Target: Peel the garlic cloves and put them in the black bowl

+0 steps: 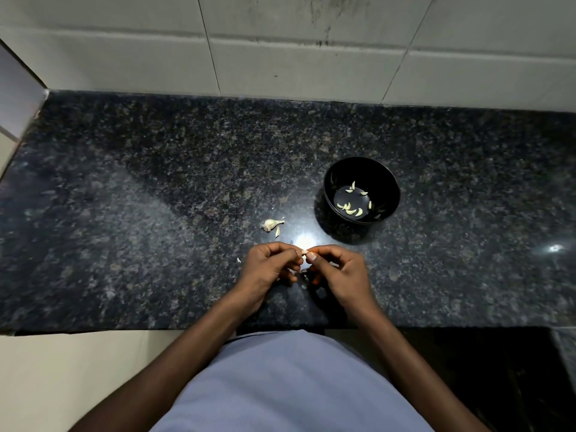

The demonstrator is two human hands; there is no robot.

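We see the left hand [270, 264] and right hand [335, 269] pinching one garlic clove [304, 252] between curled fingers, near the black bowl [361, 191]. Peeled cloves [352, 207] lie inside the bowl on the bench [156, 188].

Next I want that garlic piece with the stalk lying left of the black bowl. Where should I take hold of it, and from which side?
Probably pinch the bulged body of the garlic piece from above, fingers on its near and far sides. Its thin stalk points right toward the black bowl and looks too slim for a firm grip. A loose clove lies just beside it, so come straight down.
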